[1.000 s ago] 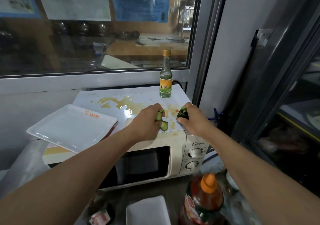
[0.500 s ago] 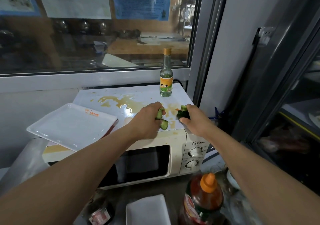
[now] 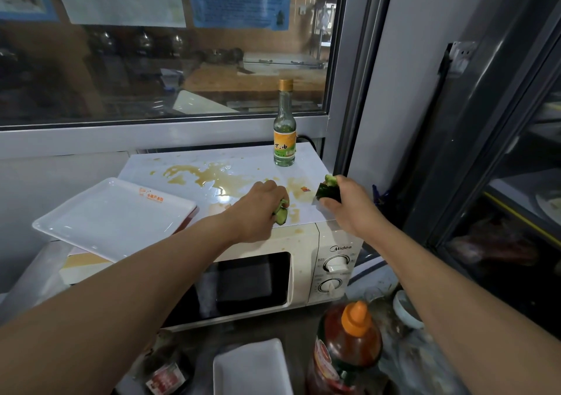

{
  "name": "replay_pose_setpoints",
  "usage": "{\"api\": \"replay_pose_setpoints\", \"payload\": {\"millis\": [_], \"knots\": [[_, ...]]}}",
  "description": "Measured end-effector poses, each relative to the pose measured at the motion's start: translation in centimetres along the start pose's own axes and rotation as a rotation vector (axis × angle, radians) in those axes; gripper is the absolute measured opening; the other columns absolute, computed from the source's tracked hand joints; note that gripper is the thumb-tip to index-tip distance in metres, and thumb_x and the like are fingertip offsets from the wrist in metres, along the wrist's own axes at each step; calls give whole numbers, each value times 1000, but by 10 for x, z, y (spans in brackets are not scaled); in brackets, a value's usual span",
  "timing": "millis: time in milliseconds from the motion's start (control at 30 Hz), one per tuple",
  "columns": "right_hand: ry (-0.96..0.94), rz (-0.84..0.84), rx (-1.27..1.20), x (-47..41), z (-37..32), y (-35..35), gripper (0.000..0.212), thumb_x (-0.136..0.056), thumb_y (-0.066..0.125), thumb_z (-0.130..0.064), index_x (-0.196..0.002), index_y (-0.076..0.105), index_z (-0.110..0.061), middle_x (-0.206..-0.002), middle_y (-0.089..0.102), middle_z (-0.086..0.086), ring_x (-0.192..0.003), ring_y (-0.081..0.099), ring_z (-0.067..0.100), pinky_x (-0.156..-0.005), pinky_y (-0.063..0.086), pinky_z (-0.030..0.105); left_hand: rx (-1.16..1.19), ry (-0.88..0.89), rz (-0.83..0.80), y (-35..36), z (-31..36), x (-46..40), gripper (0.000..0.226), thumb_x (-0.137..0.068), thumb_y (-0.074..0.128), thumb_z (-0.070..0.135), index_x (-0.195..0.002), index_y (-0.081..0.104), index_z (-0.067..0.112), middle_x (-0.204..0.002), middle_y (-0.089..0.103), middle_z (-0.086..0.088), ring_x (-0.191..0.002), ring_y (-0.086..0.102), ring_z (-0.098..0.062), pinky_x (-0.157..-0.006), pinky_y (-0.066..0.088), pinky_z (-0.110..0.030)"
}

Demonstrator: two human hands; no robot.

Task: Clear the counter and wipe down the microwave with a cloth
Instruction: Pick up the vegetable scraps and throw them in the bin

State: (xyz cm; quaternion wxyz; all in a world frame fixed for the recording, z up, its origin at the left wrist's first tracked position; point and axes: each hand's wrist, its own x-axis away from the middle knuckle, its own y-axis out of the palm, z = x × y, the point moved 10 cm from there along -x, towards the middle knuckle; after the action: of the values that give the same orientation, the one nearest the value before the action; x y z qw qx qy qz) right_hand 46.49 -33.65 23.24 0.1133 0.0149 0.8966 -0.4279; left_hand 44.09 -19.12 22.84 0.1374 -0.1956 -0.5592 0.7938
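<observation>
Commercial kitchen, microwave (image 3: 243, 261) under a serving window (image 3: 170, 69), sauce bottles (image 3: 346, 349), glass-door fridge (image 3: 516, 212)

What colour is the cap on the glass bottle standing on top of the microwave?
Gold, on the clear glass bottle with the yellow-green label; the head view shows it.

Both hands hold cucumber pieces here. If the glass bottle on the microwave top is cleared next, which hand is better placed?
Probably the right hand: it sits at the microwave's right edge, nearer the bottle at the back right. The left hand is farther left. Both grip cucumber pieces, so either must unload first.
</observation>
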Motion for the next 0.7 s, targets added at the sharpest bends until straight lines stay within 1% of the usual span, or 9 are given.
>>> {"api": "replay_pose_setpoints", "payload": {"millis": [67,167,367,533,700], "knots": [[8,6,-21,2,1,0,28,-90,59,-19,-116,52,-10,-106,51,1,-90,46,14,-75,35,26,-49,21,-19,2,3,-1,38,-77,48,-5,-112,53,9,-110,49,-10,-94,37,-21,-86,41,-35],[16,9,-32,3,2,0,27,-90,60,-20,-114,52,-11,-101,48,-2,-88,47,14,-73,35,25,-91,22,-43,3,3,-1,38,-78,51,-5,-114,52,10,-111,49,-8,-99,39,-23,-85,42,-36],[20,1,-34,1,1,-1,28,-90,60,-21,-114,52,-9,-101,49,-1,-90,48,15,-75,36,27,-84,-1,-44,1,0,-6,36,-76,52,-5,-109,54,9,-107,54,-8,-100,45,-24,-83,45,-36],[28,-13,-44,2,4,-1,29,-90,60,-21,-116,52,-11,-104,50,0,-92,48,14,-76,36,26,-18,-10,-28,-1,0,-8,25,-79,53,-3,-101,58,8,-102,61,-9,-96,52,-25,-82,48,-38],[20,-20,-44,1,5,-3,28,-90,60,-20,-115,52,-10,-104,52,2,-92,49,15,-76,36,27,-42,-25,1,-4,1,-8,23,-83,53,4,-105,58,8,-106,59,-11,-100,47,-26,-83,44,-36]]}}
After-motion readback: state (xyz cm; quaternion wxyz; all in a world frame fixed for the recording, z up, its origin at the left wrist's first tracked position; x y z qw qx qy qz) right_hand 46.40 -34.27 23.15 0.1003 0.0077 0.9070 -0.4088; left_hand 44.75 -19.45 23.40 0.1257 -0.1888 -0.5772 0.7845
